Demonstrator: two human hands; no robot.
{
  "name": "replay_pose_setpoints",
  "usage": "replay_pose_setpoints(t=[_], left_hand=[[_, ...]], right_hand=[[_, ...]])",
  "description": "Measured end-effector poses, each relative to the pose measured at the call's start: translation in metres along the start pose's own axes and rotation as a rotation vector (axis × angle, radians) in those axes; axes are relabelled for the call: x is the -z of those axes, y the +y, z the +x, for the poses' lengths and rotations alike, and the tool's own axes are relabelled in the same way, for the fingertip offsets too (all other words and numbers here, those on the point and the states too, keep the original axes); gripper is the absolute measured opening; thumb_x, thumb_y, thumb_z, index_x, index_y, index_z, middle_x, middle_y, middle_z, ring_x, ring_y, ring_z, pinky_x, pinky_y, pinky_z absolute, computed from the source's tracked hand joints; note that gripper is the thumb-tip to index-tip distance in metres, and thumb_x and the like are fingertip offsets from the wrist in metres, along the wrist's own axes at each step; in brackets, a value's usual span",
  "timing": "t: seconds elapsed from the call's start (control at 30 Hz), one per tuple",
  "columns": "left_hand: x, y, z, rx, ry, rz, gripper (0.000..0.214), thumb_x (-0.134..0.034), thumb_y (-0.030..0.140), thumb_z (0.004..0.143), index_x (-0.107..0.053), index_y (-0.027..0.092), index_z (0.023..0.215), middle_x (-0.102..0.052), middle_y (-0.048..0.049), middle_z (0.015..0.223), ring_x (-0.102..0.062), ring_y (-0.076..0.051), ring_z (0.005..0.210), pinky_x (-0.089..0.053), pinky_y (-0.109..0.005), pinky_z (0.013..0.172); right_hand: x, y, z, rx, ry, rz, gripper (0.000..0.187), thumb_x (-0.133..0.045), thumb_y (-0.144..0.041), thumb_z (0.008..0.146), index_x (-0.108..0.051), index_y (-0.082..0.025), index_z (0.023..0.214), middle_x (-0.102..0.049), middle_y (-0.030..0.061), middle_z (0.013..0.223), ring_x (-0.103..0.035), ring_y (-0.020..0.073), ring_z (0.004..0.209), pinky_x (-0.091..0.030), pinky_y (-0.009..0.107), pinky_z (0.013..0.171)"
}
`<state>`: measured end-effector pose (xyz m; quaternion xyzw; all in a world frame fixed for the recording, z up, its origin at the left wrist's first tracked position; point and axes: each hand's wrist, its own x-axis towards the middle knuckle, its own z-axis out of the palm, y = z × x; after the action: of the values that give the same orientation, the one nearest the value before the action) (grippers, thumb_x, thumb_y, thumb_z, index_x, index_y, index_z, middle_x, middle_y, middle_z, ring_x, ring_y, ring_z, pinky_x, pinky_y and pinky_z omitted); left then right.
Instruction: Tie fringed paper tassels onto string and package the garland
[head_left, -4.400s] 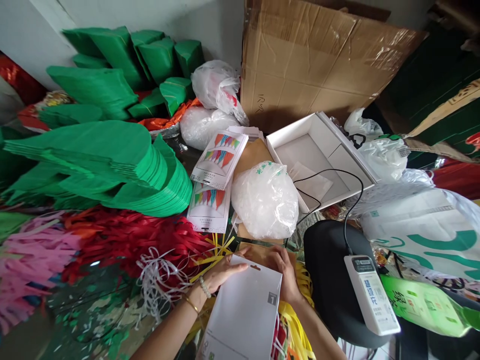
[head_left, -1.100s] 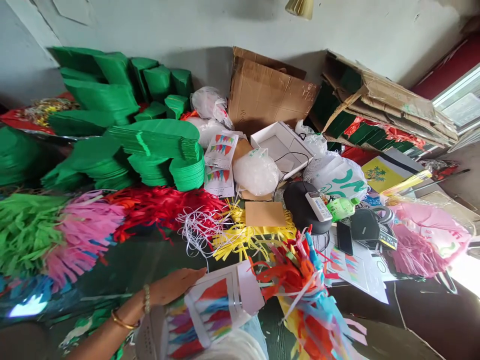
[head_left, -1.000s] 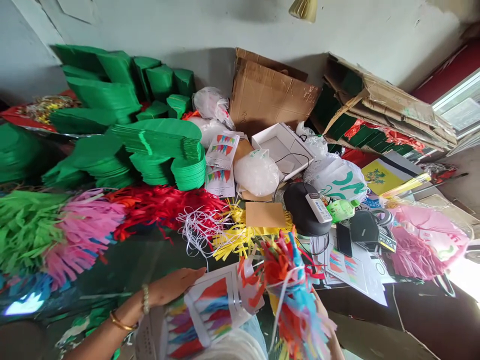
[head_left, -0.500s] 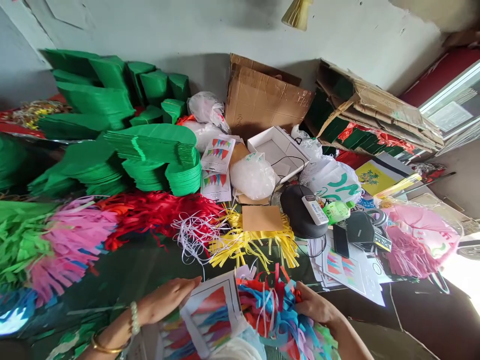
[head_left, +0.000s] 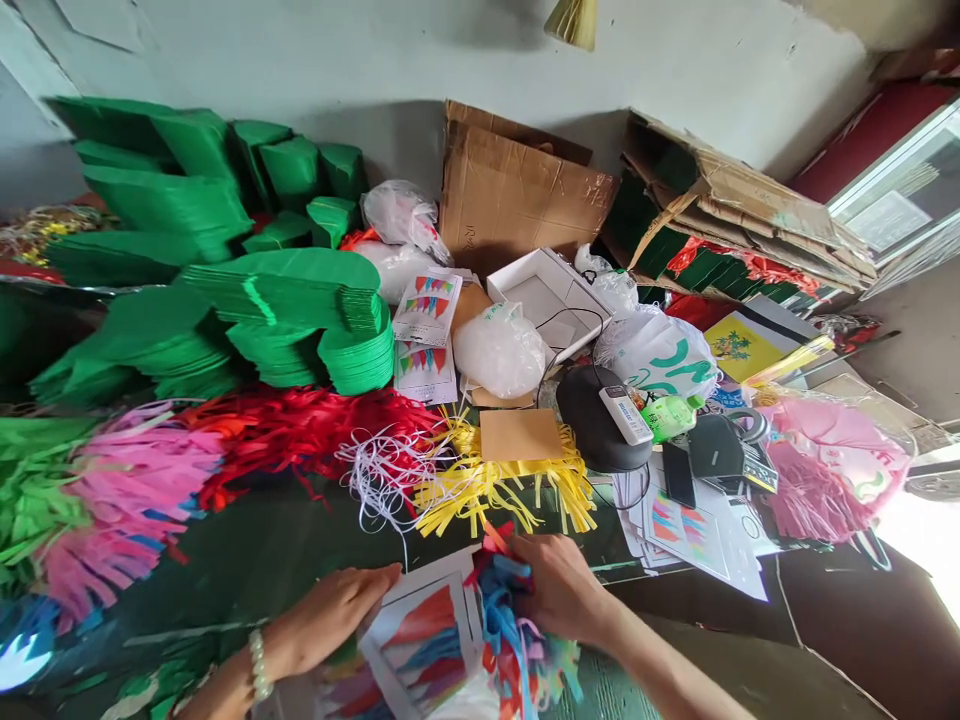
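In the head view, my left hand (head_left: 341,612) is closed on the left upper edge of a clear plastic bag, which holds a printed card (head_left: 427,640) with pictures of colourful tassels. A pale bead bracelet is on that wrist. My right hand (head_left: 559,590) is wrapped round a bunch of multicoloured fringe strips (head_left: 510,630) in blue, red, pink and green. The bunch lies against the card's right edge, at the bag's right side. How far it sits inside the bag I cannot tell. My right fingertips are partly hidden by the strips.
Yellow fringe (head_left: 450,500), white ribbon (head_left: 382,465), red fringe (head_left: 300,440) and pink fringe (head_left: 142,470) lie beyond my hands. Stacks of green sheets (head_left: 300,285) stand back left. A black case (head_left: 592,430), green bottle (head_left: 670,417), phone (head_left: 679,475) and printed cards (head_left: 694,535) lie right.
My right hand has moved left and slightly up with the fringe bunch, which is now bunched tighter against the card. My left hand stays at the bag's edge. The view has shifted slightly.
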<state>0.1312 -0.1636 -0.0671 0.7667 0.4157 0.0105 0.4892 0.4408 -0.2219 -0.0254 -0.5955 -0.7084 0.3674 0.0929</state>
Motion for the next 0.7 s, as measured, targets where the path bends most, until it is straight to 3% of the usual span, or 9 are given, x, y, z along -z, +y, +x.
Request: replay_pose_setpoints(t=[0.07,0.1,0.17,0.23,0.3,0.43,0.53,0.63,0.7], left_hand=[[0.002,0.004,-0.005,0.059,-0.021,0.007,0.043,-0.036,0.045,0.091,-0.075,0.027,0.091,-0.076,-0.0013,0.083,-0.069,-0.023,0.087,-0.052,-0.026,0.081],[0.003,0.005,-0.007,0.090,-0.031,0.021,0.041,-0.037,0.042,0.091,-0.075,0.028,0.095,-0.077,-0.0007,0.090,-0.070,-0.023,0.092,-0.052,-0.027,0.084],[0.002,0.006,-0.013,0.122,-0.036,0.073,0.039,-0.038,0.035,0.090,-0.074,0.030,0.105,-0.075,0.0005,0.107,-0.068,-0.025,0.103,-0.050,-0.029,0.092],[-0.001,0.001,-0.020,0.125,-0.039,0.144,0.041,-0.042,0.029,0.087,-0.071,0.033,0.115,-0.072,0.0016,0.117,-0.066,-0.026,0.108,-0.049,-0.030,0.096],[-0.004,-0.006,-0.025,0.099,-0.052,0.213,0.045,-0.046,0.025,0.083,-0.067,0.035,0.121,-0.072,0.0021,0.117,-0.067,-0.028,0.106,-0.051,-0.032,0.094],[-0.008,-0.024,-0.026,0.026,-0.084,0.261,0.051,-0.047,0.021,0.078,-0.066,0.037,0.124,-0.069,0.0031,0.123,-0.067,-0.029,0.107,-0.049,-0.033,0.098],[-0.007,-0.036,-0.018,0.067,-0.104,0.186,0.047,-0.046,0.025,0.079,-0.070,0.034,0.118,-0.071,0.0016,0.121,-0.066,-0.029,0.108,-0.049,-0.036,0.099],[-0.005,-0.047,-0.013,0.110,-0.070,0.116,0.040,-0.049,0.035,0.078,-0.076,0.030,0.108,-0.074,-0.0015,0.113,-0.066,-0.031,0.108,-0.052,-0.036,0.097],[-0.002,-0.048,-0.011,0.113,-0.056,0.101,0.038,-0.052,0.041,0.078,-0.077,0.029,0.103,-0.075,-0.0028,0.109,-0.066,-0.030,0.107,-0.053,-0.034,0.094]], right_hand=[[-0.002,0.001,-0.026,0.039,0.251,-0.037,0.054,-0.065,-0.026,0.077,-0.056,-0.020,0.130,-0.067,0.0123,0.117,-0.065,0.0268,0.101,-0.053,0.037,0.085],[-0.004,0.004,-0.039,0.087,0.289,-0.016,0.059,-0.063,-0.031,0.082,-0.048,-0.022,0.138,-0.065,0.0123,0.122,-0.065,0.0261,0.104,-0.054,0.036,0.087],[-0.011,0.015,-0.059,0.272,0.217,-0.030,0.069,-0.062,-0.045,0.084,-0.039,-0.023,0.146,-0.058,0.0138,0.133,-0.063,0.0269,0.112,-0.054,0.034,0.090],[-0.022,0.026,-0.070,0.405,0.197,-0.148,0.058,-0.059,-0.043,0.088,-0.045,-0.026,0.142,-0.056,0.0152,0.136,-0.064,0.0275,0.112,-0.056,0.035,0.088],[-0.033,0.033,-0.070,0.435,0.215,-0.221,0.041,-0.053,-0.032,0.092,-0.054,-0.025,0.133,-0.060,0.0161,0.131,-0.065,0.0265,0.108,-0.057,0.035,0.085],[-0.040,0.030,-0.047,0.395,0.205,0.001,0.026,-0.048,-0.028,0.094,-0.064,-0.022,0.114,-0.064,0.0120,0.118,-0.068,0.0193,0.093,-0.056,0.027,0.079],[-0.041,0.024,-0.016,0.481,0.142,0.154,0.025,-0.048,-0.031,0.094,-0.064,-0.023,0.111,-0.066,0.0067,0.112,-0.067,0.0150,0.091,-0.054,0.022,0.079],[-0.050,0.021,0.016,0.609,0.074,0.110,0.013,-0.054,-0.026,0.086,-0.066,-0.020,0.087,-0.070,0.0033,0.089,-0.066,0.0154,0.084,-0.053,0.022,0.074],[-0.059,0.015,0.035,0.617,-0.052,0.039,0.007,-0.061,-0.022,0.078,-0.063,-0.020,0.072,-0.069,0.0015,0.078,-0.064,0.0153,0.075,-0.051,0.021,0.066]])
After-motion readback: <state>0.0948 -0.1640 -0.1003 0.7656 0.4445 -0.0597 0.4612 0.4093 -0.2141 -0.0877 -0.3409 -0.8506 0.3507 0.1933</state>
